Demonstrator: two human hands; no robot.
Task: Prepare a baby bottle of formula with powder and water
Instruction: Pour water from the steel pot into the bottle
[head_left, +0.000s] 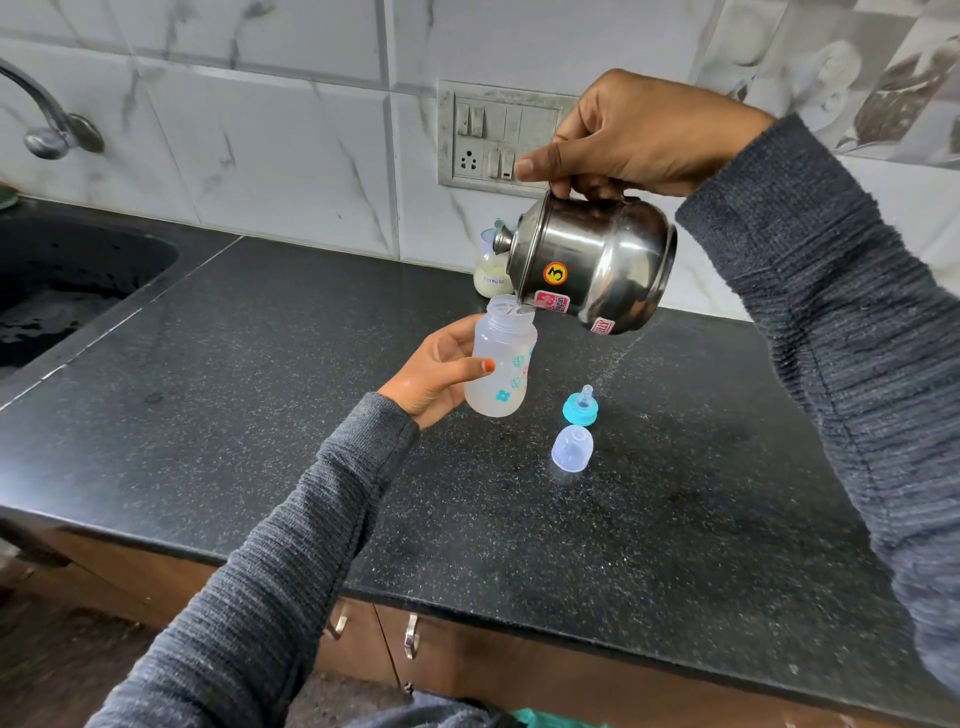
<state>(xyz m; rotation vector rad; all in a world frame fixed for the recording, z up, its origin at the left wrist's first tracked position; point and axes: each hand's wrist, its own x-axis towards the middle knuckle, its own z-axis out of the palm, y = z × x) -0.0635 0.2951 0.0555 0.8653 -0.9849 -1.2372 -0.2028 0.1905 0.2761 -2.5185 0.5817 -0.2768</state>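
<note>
My left hand (434, 374) wraps the open bottle (500, 358) above the black counter (260, 364). My right hand (628, 137) grips the steel pot (592, 262) by its top, tilted, lip touching the bottle mouth. At 4 o'clock of the bottle stand the teal nipple ring (580, 407) and clear cap (572, 448). The pot partly hides the formula jar (488, 273) at 12 o'clock. Sink (67, 280) at 9 o'clock.
</note>
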